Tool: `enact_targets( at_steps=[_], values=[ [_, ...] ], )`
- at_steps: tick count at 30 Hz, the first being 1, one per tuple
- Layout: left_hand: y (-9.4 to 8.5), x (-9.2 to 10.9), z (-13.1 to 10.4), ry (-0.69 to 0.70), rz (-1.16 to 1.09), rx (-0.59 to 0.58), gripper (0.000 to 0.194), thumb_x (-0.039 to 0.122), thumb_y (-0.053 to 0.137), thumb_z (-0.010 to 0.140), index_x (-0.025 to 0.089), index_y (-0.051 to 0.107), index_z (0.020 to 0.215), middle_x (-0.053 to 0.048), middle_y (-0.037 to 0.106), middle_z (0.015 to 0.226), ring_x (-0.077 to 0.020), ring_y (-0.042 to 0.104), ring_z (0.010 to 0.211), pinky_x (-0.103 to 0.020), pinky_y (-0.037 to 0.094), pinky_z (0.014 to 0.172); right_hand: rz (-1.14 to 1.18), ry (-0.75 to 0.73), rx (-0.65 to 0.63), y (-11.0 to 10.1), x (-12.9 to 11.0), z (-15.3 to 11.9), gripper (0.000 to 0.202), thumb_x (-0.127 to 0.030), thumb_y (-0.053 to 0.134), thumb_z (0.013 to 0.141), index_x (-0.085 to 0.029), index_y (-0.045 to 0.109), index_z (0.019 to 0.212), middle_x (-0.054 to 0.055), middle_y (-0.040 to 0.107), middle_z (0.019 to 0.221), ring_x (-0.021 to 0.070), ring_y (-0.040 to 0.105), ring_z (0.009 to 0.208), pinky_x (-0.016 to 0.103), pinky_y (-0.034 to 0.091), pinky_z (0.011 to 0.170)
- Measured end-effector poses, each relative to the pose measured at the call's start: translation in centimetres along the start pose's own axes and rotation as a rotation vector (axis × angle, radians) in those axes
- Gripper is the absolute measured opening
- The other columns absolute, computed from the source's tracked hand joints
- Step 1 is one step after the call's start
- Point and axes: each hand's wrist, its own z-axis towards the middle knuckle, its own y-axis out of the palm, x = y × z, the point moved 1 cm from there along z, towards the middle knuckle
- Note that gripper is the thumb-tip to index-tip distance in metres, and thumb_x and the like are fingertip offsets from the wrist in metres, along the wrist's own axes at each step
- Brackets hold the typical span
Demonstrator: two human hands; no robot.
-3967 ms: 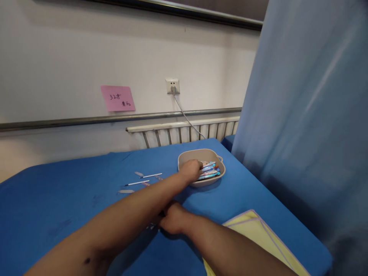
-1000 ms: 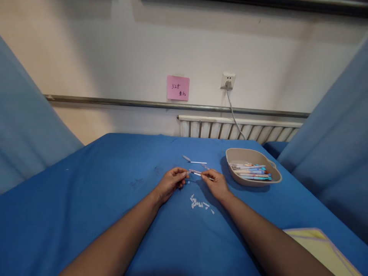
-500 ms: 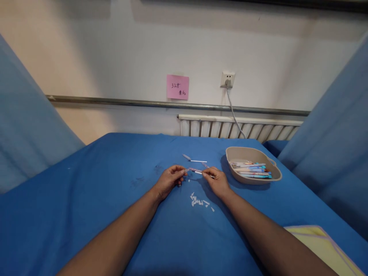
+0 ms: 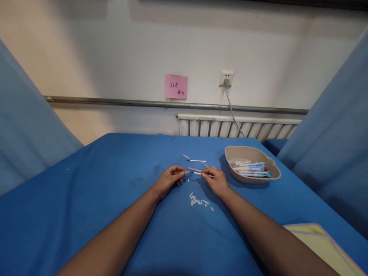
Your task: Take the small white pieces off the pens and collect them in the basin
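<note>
My left hand (image 4: 171, 179) is closed in a pinch on a small pale piece by its fingertips, too small to name. Facing it, my right hand (image 4: 215, 180) pinches a thin white pen refill (image 4: 196, 173) that points toward the left fingertips. A pinkish pen barrel (image 4: 194, 169) lies just behind the refill; whether a hand touches it I cannot tell. Behind the hands another white refill (image 4: 197, 161) rests on the blue cloth (image 4: 115, 230), beside a pale pen part (image 4: 185, 156). Several small white pieces (image 4: 196, 200) lie in front of the hands.
At the right a beige basket (image 4: 275, 176) holds several pens (image 4: 253, 174). A yellow cloth (image 4: 316, 241) lies at the near right edge. Beyond the table are a radiator (image 4: 212, 128) and a wall with a pink note (image 4: 176, 87). Blue curtains hang on both sides.
The small pale piece at my left fingertips and the pinkish barrel now appear slightly farther apart. Otherwise the view has only shifted slightly.
</note>
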Motion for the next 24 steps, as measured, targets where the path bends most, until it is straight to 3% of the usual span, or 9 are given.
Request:
enact_targets(
  at_steps=[8,15,20,24],
  values=[
    [0.4,0.4,-0.3,-0.009,0.129,-0.096,0.029,0.036,0.069,0.066,0.013,0.063,0.083,-0.001,0.061,0.07,-0.0091,0.049,0.055,-0.021,0.037,0.054,-0.019,-0.004,-0.1,0.2,-0.7,-0.2,0.012,-0.027,0.058,0.076,-0.02,0.068,0.073,0.002,0.062,0.072,0.0156,0.056,0.069,0.027,0.044,0.066],
    [1.4,1.0,-0.9,-0.006,0.165,-0.129,0.03,0.038,0.068,0.067,0.013,0.064,0.082,0.0,0.062,0.068,-0.0101,0.049,0.056,-0.022,0.036,0.055,0.24,0.136,-0.014,0.2,-1.5,0.0,0.026,-0.038,0.052,0.08,-0.018,0.063,0.092,0.004,0.064,0.083,0.0174,0.059,0.076,0.03,0.046,0.07],
    [2.9,0.7,-1.5,0.019,0.17,-0.215,0.03,0.037,0.068,0.068,0.013,0.065,0.086,-0.001,0.064,0.071,-0.0117,0.052,0.061,-0.023,0.038,0.059,0.372,0.14,-0.128,0.9,-3.7,-0.9,0.035,-0.047,0.048,0.084,-0.021,0.059,0.104,0.007,0.062,0.104,0.021,0.057,0.098,0.035,0.044,0.084],
    [2.8,0.7,-1.7,0.043,0.176,-0.307,0.029,0.036,0.066,0.072,0.014,0.067,0.09,-0.003,0.067,0.084,-0.0142,0.057,0.072,-0.025,0.041,0.068,0.396,0.1,-0.181,1.4,-4.9,-1.7,0.039,-0.051,0.043,0.086,-0.024,0.056,0.112,0.007,0.057,0.117,0.0203,0.051,0.111,0.037,0.038,0.095]
  ],
)
